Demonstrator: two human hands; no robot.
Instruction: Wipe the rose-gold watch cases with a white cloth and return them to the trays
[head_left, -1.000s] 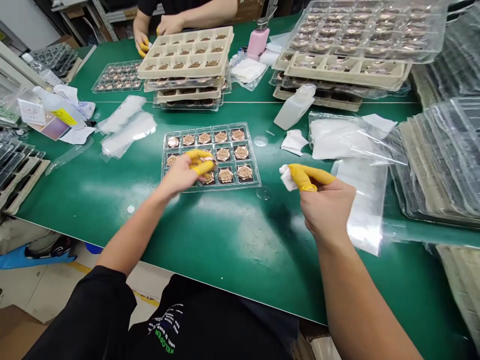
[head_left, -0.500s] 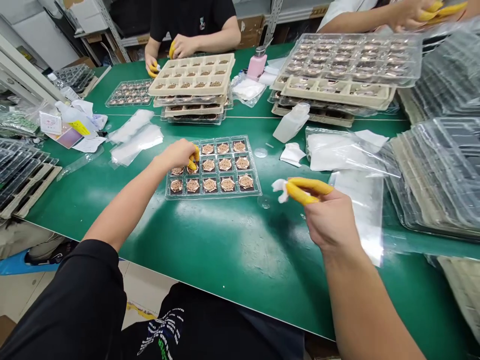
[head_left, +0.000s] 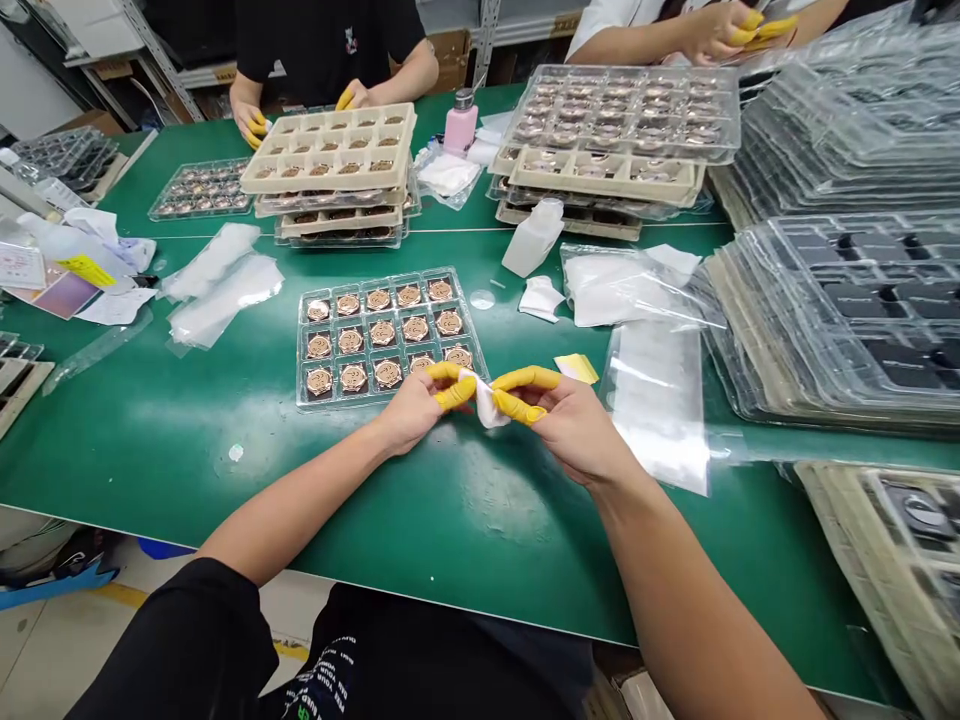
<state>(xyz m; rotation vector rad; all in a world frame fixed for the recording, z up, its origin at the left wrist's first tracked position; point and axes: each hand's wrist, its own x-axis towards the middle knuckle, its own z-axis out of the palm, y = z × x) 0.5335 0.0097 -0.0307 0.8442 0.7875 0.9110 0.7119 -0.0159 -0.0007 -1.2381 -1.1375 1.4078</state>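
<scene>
My left hand [head_left: 420, 402] and my right hand [head_left: 566, 415], both in yellow finger cots, meet just off the near right corner of a clear plastic tray [head_left: 304, 392]. Between them hangs a small crumpled white wipe [head_left: 489, 405], pinched from either side by thumb and fingers. Whether a small part is hidden in the wipe I cannot tell. Rows of round rose-gold watch cases [head_left: 382, 332] fill the tray's compartments. My left fingers partly cover its front right corner.
Stacked trays [head_left: 330, 160] of parts stand across the table, with more trays [head_left: 615, 115] behind to the right. Clear trays [head_left: 862, 300] are piled at right. A pink bottle [head_left: 460, 125], a white bottle [head_left: 532, 238] and plastic bags [head_left: 652, 400] lie around. Two co-workers sit opposite.
My left hand has left the tray's watch cases and come right and nearer to the wipe. My right hand has moved left with the wipe. The view has swung slightly right.
</scene>
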